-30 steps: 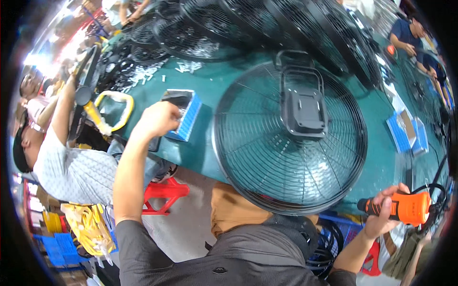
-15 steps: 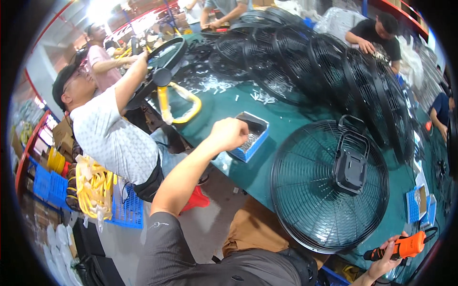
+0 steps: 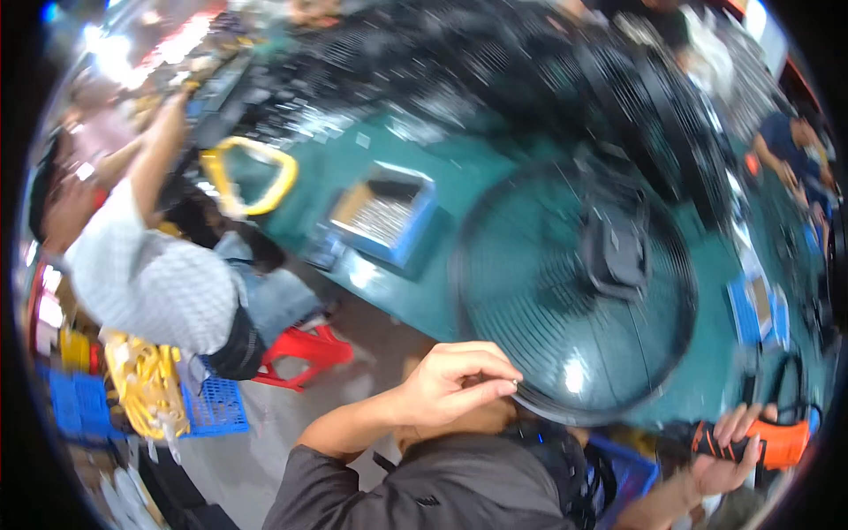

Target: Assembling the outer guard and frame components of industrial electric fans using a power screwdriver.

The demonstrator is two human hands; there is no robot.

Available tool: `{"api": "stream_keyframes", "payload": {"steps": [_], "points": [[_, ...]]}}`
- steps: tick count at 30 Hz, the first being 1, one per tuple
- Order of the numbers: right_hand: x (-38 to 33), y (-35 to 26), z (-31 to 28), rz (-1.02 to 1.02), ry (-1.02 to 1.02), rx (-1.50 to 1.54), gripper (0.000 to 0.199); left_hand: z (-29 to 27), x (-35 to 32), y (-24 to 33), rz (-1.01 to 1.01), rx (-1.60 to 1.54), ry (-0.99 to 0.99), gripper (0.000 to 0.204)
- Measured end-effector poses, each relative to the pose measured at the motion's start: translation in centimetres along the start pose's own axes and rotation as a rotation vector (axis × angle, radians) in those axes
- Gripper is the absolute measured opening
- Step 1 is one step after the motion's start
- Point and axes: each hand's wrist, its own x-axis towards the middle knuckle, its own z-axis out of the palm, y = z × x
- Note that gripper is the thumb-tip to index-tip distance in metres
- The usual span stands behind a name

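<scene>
Left of the left hand (image 3: 459, 382), and a little farther forward, is a red stool (image 3: 311, 347). Farther left of that hand, a blue basket (image 3: 216, 405) stands beside a bundle of yellow tubes (image 3: 146, 389). Forward and left of it are a co-worker in a pale shirt (image 3: 155, 287) and a yellow loop (image 3: 281, 184). Well ahead of the left hand, blurred black fan guards (image 3: 632, 102) lean in a row. Far ahead of the right hand (image 3: 731, 449) is a person in dark blue (image 3: 789, 146).
</scene>
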Motion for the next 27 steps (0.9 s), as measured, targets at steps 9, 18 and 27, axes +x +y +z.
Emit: {"api": "stream_keyframes", "payload": {"steps": [9,18,27], "points": [[-3.4,1.4,7.2,-0.020,-0.053,0.331,0.042,8.1,-2.2,-4.7,-0.039,-0.305,-0.052,0.018],[-4.6,2.4,7.7,-0.027,-0.067,0.311,0.041,7.9,-2.2,-4.8,-0.017,-0.226,-0.085,0.017],[-4.9,2.5,7.1,-0.008,-0.092,0.278,0.042,8.1,-2.5,-5.6,-0.129,-0.399,-0.151,0.016]]}}
